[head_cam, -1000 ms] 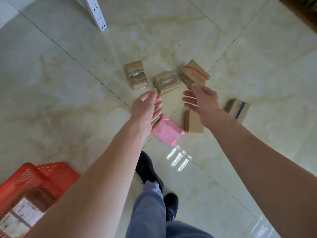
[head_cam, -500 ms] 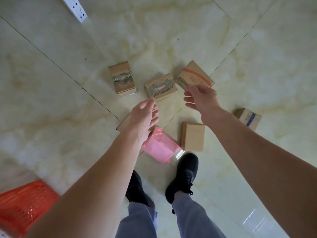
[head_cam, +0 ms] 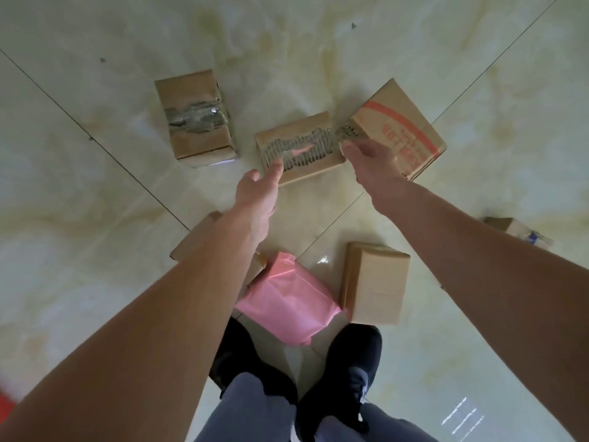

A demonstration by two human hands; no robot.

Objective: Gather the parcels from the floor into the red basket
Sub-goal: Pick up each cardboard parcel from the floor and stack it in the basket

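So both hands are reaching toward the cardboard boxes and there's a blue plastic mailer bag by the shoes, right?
Not quite: in the head view the plastic mailer bag by the black shoes is pink. Both the left hand and right hand reach toward the cardboard boxes.

Seven parcels on the floor [head_cam: 95, 218]. Far row, left to right: taped box [head_cam: 196, 114], torn-top box [head_cam: 299, 148], printed box [head_cam: 398, 126]; the last two touch at a corner. Near row: flat box [head_cam: 194, 240] at left, partly under the left forearm, then the soft bag [head_cam: 287, 301], then plain box [head_cam: 374, 282] just beside it. Small box [head_cam: 516, 232] sits far right, apart. Both shoes [head_cam: 344, 362] are near the bag's near edge.
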